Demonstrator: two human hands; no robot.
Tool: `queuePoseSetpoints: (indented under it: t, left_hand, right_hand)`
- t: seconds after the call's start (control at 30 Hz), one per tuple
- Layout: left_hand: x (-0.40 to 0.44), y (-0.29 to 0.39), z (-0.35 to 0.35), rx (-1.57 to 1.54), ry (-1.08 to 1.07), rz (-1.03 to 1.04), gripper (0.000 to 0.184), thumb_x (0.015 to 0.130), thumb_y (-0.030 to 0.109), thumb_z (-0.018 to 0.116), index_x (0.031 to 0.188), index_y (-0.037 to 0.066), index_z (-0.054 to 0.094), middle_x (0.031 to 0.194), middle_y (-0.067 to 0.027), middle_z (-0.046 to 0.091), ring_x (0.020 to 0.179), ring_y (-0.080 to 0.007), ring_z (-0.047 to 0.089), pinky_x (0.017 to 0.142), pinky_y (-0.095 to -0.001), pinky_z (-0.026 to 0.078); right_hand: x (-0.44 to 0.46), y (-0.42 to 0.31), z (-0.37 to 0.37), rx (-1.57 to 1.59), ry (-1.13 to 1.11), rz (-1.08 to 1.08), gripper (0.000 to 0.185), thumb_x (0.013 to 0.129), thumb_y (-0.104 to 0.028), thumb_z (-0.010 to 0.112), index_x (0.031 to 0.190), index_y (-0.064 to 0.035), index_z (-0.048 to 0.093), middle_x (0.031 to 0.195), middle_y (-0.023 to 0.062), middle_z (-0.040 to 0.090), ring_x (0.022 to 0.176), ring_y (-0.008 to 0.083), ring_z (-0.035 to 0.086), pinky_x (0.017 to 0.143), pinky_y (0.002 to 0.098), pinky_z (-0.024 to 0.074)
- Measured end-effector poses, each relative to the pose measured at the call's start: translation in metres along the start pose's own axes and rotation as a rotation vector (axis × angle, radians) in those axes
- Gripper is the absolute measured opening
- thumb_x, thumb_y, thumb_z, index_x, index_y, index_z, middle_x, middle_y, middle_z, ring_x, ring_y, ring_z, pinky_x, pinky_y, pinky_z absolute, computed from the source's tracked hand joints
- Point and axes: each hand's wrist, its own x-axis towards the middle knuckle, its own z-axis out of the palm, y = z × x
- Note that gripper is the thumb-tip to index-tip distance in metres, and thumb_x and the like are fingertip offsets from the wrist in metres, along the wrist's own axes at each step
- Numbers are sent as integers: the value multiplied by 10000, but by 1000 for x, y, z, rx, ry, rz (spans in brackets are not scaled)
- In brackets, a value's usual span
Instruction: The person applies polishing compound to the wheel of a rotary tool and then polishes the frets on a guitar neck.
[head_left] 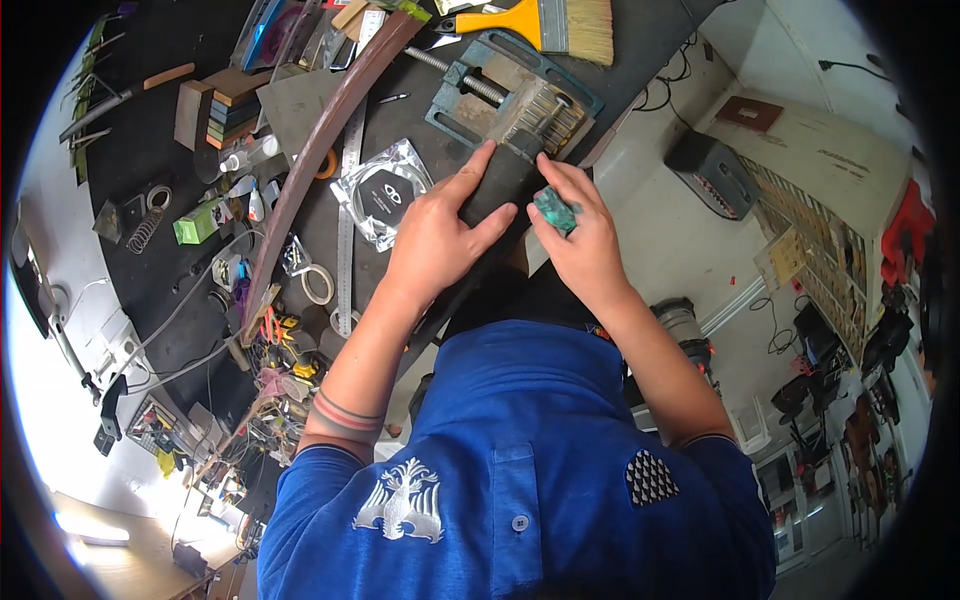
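Note:
My left hand [443, 228] lies over the near end of a drill-press style vise [470, 105], its index finger stretched to the jaw and its thumb apart. Between thumb and fingers of my right hand [585, 235] sits a small, mottled green block [555, 211]. My right index fingertip reaches the vise's near jaw, beside a dark part [510, 172] that runs toward me between both hands. Ribbed, brass-coloured metal [548, 115] shows at the jaws. What exactly the jaws clamp, I cannot tell.
A paintbrush [540, 25] with a yellow handle lies beyond the vise. On the left are a silver packet [385, 195], a steel ruler [347, 235], a long curved brown strip [300, 190] and a tape roll [317, 284]. A dark case [712, 175] stands on the right.

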Motion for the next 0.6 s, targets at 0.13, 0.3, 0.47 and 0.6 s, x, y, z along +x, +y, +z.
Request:
queuePoseSetpoints:
  t: [0.13, 0.3, 0.47, 0.6]
  left_hand:
    - [3, -13, 5, -78, 107, 81, 833, 1038, 249, 903, 1792, 129, 569, 1412, -217, 860, 1205, -253, 866, 1073, -391, 642]
    - [3, -11, 5, -71, 133, 74, 827, 1043, 239, 894, 1795, 131, 566, 1461, -218, 841, 1177, -248, 875, 1061, -390, 648]
    - [2, -9, 3, -7, 89, 86, 832, 1042, 263, 895, 1794, 127, 566, 1443, -221, 847, 1053, -218, 891, 1027, -374, 656]
    - [1, -6, 1, -25, 58, 39, 833, 1039, 263, 898, 1791, 123, 569, 1415, -222, 856, 1071, -221, 887, 1029, -377, 655]
  right_hand:
    - [14, -1, 5, -29, 9, -76, 661, 1037, -19, 838, 1671, -18, 648, 1526, 207, 706, 1383, 411, 727, 1172, 437, 577]
    - [18, -3, 4, -23, -16, -67, 657, 1036, -6, 833, 1668, -21, 651, 1538, 206, 698, 1403, 406, 715, 1180, 439, 572]
    - [11, -2, 3, -9, -9, -48, 657, 1036, -4, 834, 1666, 4, 644, 1539, 214, 691, 1406, 402, 711, 1194, 434, 563]
    - [10, -3, 2, -7, -7, -31, 652, 1039, -14, 836, 1663, 4, 648, 1529, 212, 693, 1399, 400, 712, 1196, 432, 560]
